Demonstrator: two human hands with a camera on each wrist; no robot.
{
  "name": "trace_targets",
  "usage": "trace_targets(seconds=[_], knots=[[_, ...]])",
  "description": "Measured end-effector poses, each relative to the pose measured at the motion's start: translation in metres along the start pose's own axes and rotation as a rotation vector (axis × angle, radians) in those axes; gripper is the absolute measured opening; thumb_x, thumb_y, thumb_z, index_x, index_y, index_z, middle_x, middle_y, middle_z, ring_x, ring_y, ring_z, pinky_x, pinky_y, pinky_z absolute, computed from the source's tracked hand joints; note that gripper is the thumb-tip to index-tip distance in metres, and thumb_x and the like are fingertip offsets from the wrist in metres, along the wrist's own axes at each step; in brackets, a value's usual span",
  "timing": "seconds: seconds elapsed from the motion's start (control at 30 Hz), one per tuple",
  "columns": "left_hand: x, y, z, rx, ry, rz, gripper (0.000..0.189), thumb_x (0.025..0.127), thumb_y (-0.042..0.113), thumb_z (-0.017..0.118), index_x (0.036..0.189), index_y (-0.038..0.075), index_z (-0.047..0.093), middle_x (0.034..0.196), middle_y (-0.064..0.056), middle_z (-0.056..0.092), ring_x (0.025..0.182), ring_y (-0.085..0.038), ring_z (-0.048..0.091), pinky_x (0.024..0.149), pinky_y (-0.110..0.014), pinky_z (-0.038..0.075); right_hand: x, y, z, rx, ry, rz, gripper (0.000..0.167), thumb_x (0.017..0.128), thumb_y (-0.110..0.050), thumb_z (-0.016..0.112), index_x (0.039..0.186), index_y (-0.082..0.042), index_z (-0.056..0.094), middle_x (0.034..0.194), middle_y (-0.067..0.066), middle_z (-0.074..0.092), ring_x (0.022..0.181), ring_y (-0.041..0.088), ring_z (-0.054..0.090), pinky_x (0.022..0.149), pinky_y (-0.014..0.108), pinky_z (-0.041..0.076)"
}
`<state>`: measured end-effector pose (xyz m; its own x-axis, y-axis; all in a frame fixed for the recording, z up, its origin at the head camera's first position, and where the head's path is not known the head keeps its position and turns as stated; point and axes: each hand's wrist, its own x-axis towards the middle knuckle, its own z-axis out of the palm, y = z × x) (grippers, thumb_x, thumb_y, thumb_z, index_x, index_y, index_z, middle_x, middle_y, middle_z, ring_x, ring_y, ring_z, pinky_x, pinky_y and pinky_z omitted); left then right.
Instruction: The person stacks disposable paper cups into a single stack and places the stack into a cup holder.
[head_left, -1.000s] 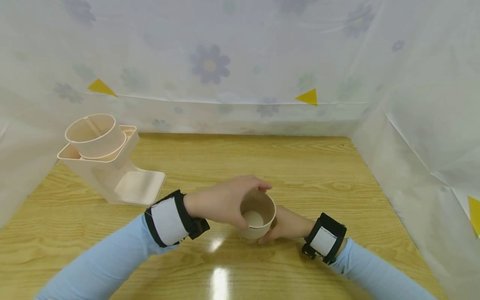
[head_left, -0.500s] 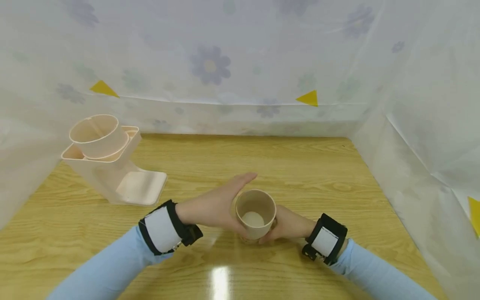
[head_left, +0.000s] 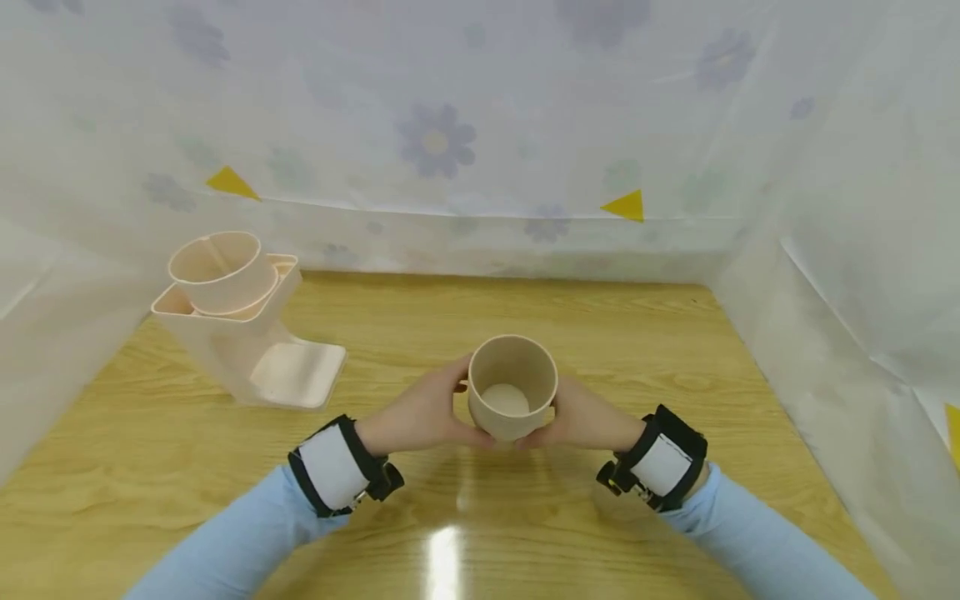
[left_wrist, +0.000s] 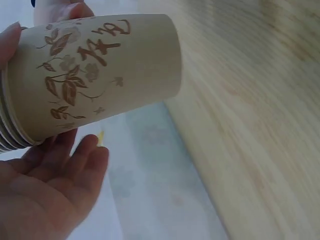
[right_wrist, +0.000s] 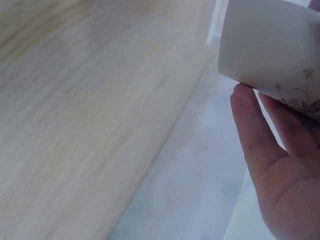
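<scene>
A stack of paper cups (head_left: 504, 423), cream with brown leaf and writing prints, is held mouth up above the table between both hands in the head view. Several nested rims show at the left of the paper cups (left_wrist: 107, 70) in the left wrist view. My left hand (head_left: 423, 408) grips the stack from the left, thumb in front and fingers at the far side. From the right, my right hand (head_left: 592, 415) holds it, its fingertips against the cup wall (right_wrist: 270, 47) in the right wrist view. Part of the right hand is hidden behind the cups.
A pale pink plastic stand (head_left: 300, 373) with a round open tube (head_left: 225, 279) on top is at the table's left. White flowered sheeting (head_left: 435, 83) closes off the back and sides of the wooden table (head_left: 420, 325).
The cups have risen off the table and moved slightly away from me, with both hands on them. Earlier the left hand slid off the rim to the left side. The view has shifted slightly.
</scene>
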<state>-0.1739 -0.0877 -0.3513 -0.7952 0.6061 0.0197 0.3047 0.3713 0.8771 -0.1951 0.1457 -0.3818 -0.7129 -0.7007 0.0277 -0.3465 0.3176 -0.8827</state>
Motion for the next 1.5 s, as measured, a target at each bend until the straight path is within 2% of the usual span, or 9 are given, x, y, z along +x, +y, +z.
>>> trace_targets(seconds=[0.23,0.53,0.7,0.9,1.03,1.17,1.27,1.4,1.5], knots=[[0.003,0.000,-0.003,-0.025,0.048,0.057,0.085,0.069,0.017,0.082,0.141,0.017,0.035,0.135,-0.002,0.049,0.120,-0.021,0.049,0.099,-0.041,0.042,0.006,-0.012,-0.004,0.040,0.002,-0.075,0.086,0.071,-0.011,0.081,0.140,-0.011,0.030,0.137,0.010,0.042,0.123,0.026,0.043,0.100,0.048,0.039],[0.000,0.004,-0.013,-0.085,0.155,0.081,0.079,0.068,0.010,0.082,0.136,0.014,0.042,0.130,-0.005,0.054,0.117,-0.022,0.052,0.096,-0.043,0.045,0.010,-0.025,-0.007,-0.037,0.044,-0.037,0.070,0.076,-0.011,0.077,0.136,-0.008,0.041,0.132,0.009,0.051,0.117,0.024,0.052,0.091,0.039,0.047],[-0.005,0.014,-0.033,-0.049,0.269,0.068,0.076,0.068,0.009,0.082,0.134,0.010,0.043,0.127,-0.009,0.055,0.114,-0.024,0.055,0.092,-0.042,0.048,0.011,-0.026,-0.006,-0.112,0.082,-0.025,0.059,0.081,-0.018,0.073,0.132,-0.006,0.046,0.126,0.009,0.056,0.113,0.026,0.055,0.090,0.036,0.049],[-0.019,0.029,-0.072,0.013,0.425,-0.010,0.072,0.072,0.014,0.080,0.134,0.012,0.043,0.124,-0.008,0.054,0.113,-0.021,0.052,0.095,-0.042,0.046,0.007,-0.020,-0.006,-0.162,0.070,0.054,0.053,0.084,-0.027,0.070,0.129,-0.007,0.050,0.124,0.007,0.058,0.115,0.025,0.054,0.092,0.036,0.046],[-0.035,0.040,-0.101,0.089,0.621,0.002,0.070,0.075,0.015,0.078,0.134,0.015,0.042,0.123,-0.004,0.054,0.109,-0.013,0.053,0.091,-0.031,0.047,0.005,-0.018,-0.006,-0.169,0.067,0.080,0.050,0.084,-0.028,0.069,0.127,-0.010,0.051,0.123,0.004,0.058,0.114,0.021,0.054,0.092,0.037,0.045],[-0.054,0.050,-0.133,0.150,0.939,0.022,0.066,0.072,0.008,0.078,0.130,0.018,0.049,0.119,0.004,0.057,0.102,-0.007,0.055,0.080,-0.014,0.048,0.003,-0.016,-0.005,-0.169,0.072,0.084,0.047,0.084,-0.029,0.069,0.125,-0.011,0.053,0.122,0.004,0.059,0.114,0.024,0.054,0.092,0.038,0.045],[-0.067,0.050,-0.156,0.163,1.148,0.022,0.064,0.070,0.004,0.078,0.126,0.020,0.054,0.116,0.008,0.058,0.097,-0.005,0.056,0.076,-0.011,0.047,0.002,-0.014,-0.005,-0.178,0.077,0.085,0.046,0.085,-0.030,0.068,0.124,-0.009,0.054,0.121,0.005,0.060,0.113,0.027,0.055,0.091,0.038,0.045],[-0.078,0.040,-0.178,0.162,1.287,0.007,0.062,0.070,0.005,0.077,0.125,0.019,0.053,0.114,0.010,0.058,0.094,-0.002,0.054,0.080,-0.014,0.046,0.001,-0.010,-0.005,-0.196,0.081,0.088,0.045,0.086,-0.030,0.067,0.123,-0.008,0.055,0.120,0.007,0.061,0.112,0.027,0.056,0.090,0.040,0.045],[-0.081,0.031,-0.184,0.114,1.332,-0.006,0.064,0.069,0.004,0.077,0.126,0.019,0.051,0.115,0.010,0.057,0.096,-0.002,0.053,0.081,-0.016,0.045,0.000,-0.008,-0.006,-0.202,0.082,0.094,0.044,0.086,-0.031,0.066,0.122,-0.008,0.055,0.118,0.007,0.061,0.111,0.026,0.057,0.090,0.042,0.045]])
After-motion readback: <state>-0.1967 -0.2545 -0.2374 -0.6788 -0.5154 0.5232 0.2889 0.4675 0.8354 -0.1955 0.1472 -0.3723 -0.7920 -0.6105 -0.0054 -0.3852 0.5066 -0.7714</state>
